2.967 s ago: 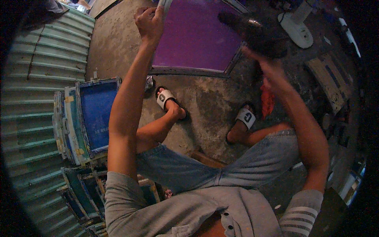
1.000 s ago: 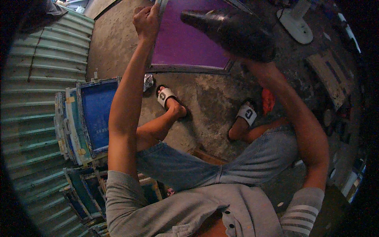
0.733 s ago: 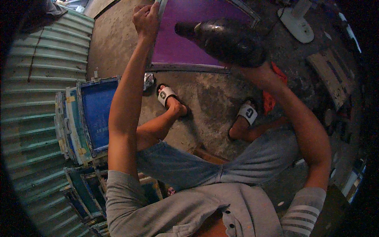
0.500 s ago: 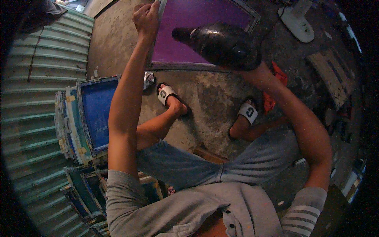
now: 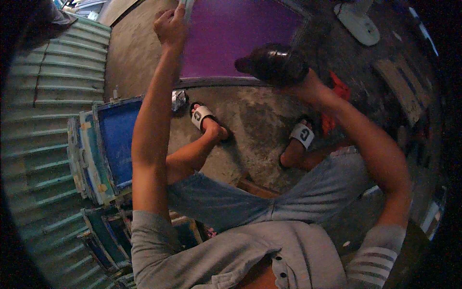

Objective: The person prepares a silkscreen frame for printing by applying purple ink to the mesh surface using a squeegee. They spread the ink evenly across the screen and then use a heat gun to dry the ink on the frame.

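My left hand (image 5: 169, 25) is closed on the left edge of a framed purple screen (image 5: 231, 29), near the top of the view. The screen is a flat purple sheet in a pale, narrow frame, and its far end runs out of view. In my right hand (image 5: 313, 91) is a black hair dryer (image 5: 276, 60), its nozzle toward the left. The dryer's body is over the lower right part of the purple sheet. Its handle is mostly hidden by the body and my fingers.
Several blue and green framed screens (image 5: 118, 139) lean against a corrugated metal wall (image 5: 67, 139) at left. A crumpled silver piece (image 5: 178, 99) lies by my left foot. An orange-red item (image 5: 340, 89), a slatted wooden piece (image 5: 397, 91) and a pale stand base (image 5: 358, 26) are at right.
The hair dryer has moved down and its nozzle has shifted right across the purple sheet. My left hand stays on the frame, a little lower and further left in view.
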The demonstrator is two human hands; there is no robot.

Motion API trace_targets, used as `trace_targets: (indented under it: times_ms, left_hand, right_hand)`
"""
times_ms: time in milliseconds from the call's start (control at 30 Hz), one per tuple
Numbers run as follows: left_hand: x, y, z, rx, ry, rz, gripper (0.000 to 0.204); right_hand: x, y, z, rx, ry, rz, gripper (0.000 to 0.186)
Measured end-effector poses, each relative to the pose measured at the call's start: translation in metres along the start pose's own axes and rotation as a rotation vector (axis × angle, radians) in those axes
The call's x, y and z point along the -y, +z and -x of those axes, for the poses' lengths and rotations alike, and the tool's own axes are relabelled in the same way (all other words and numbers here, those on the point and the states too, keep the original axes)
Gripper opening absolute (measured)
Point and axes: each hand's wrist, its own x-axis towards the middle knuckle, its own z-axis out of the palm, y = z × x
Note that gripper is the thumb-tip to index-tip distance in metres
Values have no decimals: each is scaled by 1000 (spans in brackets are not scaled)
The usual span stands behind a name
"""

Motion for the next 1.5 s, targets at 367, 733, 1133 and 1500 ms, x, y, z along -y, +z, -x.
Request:
trace_targets:
  times_ms: [367,733,1133,1500]
  left_hand:
    - [37,-2,-2,-79,-97,-109,43]
    - [39,-7,-1,-45,-116,-55,46]
    - [33,-9,0,-36,-103,2,49]
    - [40,-11,-5,-55,-123,2,41]
  right_hand:
    - [-4,-51,2,-262,437,-399,60]
    - [15,-58,-12,-456,236,-467,57]
    - [27,-61,-13,-475,144,-444,57]
    - [30,-66,-15,-405,335,-663,50]
